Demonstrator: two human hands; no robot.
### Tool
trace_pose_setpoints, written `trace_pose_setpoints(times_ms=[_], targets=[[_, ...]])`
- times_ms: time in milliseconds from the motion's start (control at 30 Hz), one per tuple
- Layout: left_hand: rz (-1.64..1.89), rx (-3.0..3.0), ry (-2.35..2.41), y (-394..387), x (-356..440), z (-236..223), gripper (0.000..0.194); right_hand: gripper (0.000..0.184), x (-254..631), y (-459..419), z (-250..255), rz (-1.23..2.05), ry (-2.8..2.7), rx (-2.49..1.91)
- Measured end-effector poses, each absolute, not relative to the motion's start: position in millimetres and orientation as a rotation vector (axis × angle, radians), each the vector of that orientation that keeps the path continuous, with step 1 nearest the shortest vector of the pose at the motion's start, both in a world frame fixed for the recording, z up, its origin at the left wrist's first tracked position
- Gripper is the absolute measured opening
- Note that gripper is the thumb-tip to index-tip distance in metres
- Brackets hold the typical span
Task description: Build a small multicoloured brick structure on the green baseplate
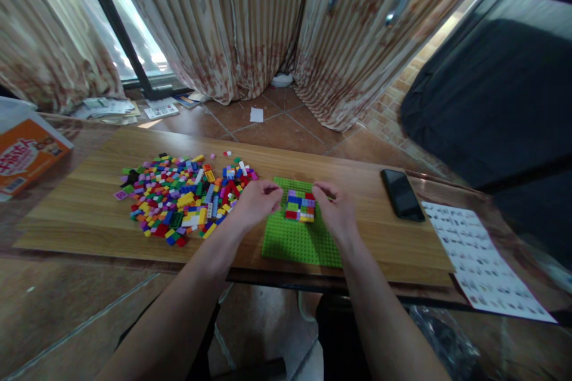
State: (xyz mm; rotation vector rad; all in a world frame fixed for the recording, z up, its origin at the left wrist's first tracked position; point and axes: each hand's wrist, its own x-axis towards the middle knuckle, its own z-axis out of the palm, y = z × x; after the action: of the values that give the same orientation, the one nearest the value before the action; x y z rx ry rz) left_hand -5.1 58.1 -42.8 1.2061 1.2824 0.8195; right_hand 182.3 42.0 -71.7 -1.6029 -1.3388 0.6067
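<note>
A light green studded baseplate [295,244] lies on the wooden board between my forearms. On its upper part sits a block of small toy bricks [300,206] in blue, purple, red, white and yellow. My left hand [259,202] is just left of the block, thumb and fingers curled together in a pinch; whatever is in it, if anything, cannot be made out. At the block's upper right corner, close to a red brick, is my right hand [334,203]. Its fingers are also closed, and their tips hide what they may hold.
A wide heap of loose coloured bricks [179,196] spreads left of the baseplate. To the right lie a black phone [403,195] and a printed sheet [485,256] over the edge. An orange and white box [29,152] stands at far left. Curtains [232,30] hang beyond the wooden board [84,214].
</note>
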Motion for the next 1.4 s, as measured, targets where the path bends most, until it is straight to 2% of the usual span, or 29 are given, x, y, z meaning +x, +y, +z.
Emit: trace_pose_setpoints(times_ms=[133, 267, 533, 867, 1033, 1200, 1400], targets=[[0.981, 1.123, 1.317, 64, -16, -34, 0.012, 0.028, 180, 41, -65, 0.481, -1.214, -1.545], [1.121, 1.050, 1.322, 67, -28, -28, 0.009, 0.023, 165, 31, -55, 0.303, -1.394, -1.471], [1.418, 0.877, 1.332, 69, -65, -14, 0.015, 0.018, 116, 6, -58, 0.349, -1.881, -1.167], [1.425, 0.863, 1.343, 67, -71, -13, 0.016, 0.026, 79, 4, -79, 0.480, -2.136, -1.208], [1.424, 0.868, 1.341, 66, -76, -14, 0.015, 0.023, 72, 3, -79, 0.464, -2.156, -1.186], [1.420, 0.855, 1.334, 66, -77, -14, 0.012, 0.029, 65, -1, -80, 0.423, -2.212, -1.199], [1.424, 0.846, 1.322, 67, -74, -14, 0.014, 0.024, 64, 1, -81, 0.444, -2.204, -1.256]])
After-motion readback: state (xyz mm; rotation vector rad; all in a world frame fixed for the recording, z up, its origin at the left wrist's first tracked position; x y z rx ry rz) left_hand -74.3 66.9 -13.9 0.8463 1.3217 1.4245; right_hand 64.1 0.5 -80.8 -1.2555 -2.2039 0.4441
